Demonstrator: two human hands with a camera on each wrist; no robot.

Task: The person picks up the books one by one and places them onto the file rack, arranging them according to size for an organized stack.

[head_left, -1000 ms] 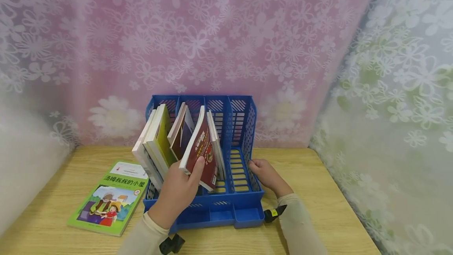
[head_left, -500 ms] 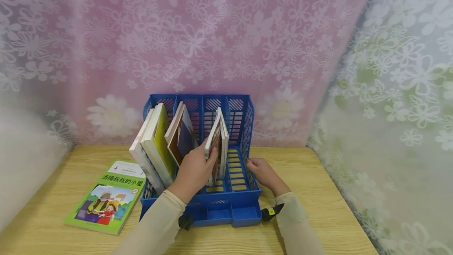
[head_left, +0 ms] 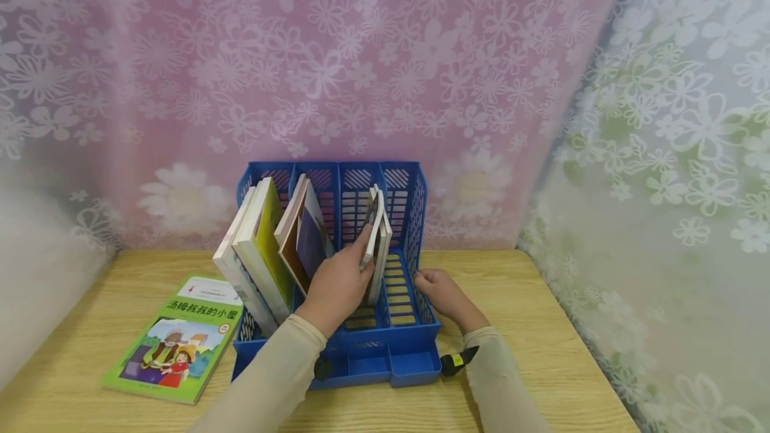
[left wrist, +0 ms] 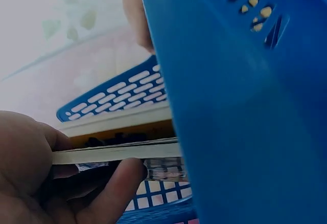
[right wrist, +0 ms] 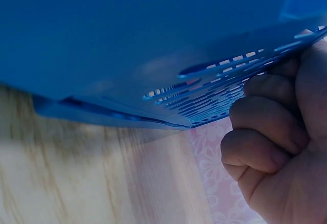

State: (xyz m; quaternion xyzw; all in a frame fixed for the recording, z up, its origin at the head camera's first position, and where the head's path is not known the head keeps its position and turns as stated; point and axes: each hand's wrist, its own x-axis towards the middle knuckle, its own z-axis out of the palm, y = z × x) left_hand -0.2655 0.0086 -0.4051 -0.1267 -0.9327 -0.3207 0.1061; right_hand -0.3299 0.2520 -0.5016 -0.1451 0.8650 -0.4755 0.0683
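Note:
A blue plastic file rack (head_left: 394,338) with upright dividers stands on the table. My left hand (head_left: 338,286) reaches into its third compartment from the left and pinches a thin book (head_left: 374,236) by its near edge. In the left wrist view the book's pale page edge (left wrist: 117,153) lies between thumb and fingers. Another upright book (head_left: 381,259) stands close against its right side. At the rack's right side wall, my right hand (head_left: 448,296) grips the front edge. The right wrist view has its curled fingers (right wrist: 260,127) beside the perforated wall.
Several books lean in the two left compartments, among them a yellow one (head_left: 273,246) and a purple one (head_left: 309,249). A green picture-covered book (head_left: 174,343) lies flat on the wooden table (head_left: 541,326), left of the rack. A pink flowered curtain (head_left: 337,85) hangs behind.
My left hand has moved right with the red-brown book, from leaning across the third compartment to upright against the book beside it. My right hand has kept its grip on the rack's side.

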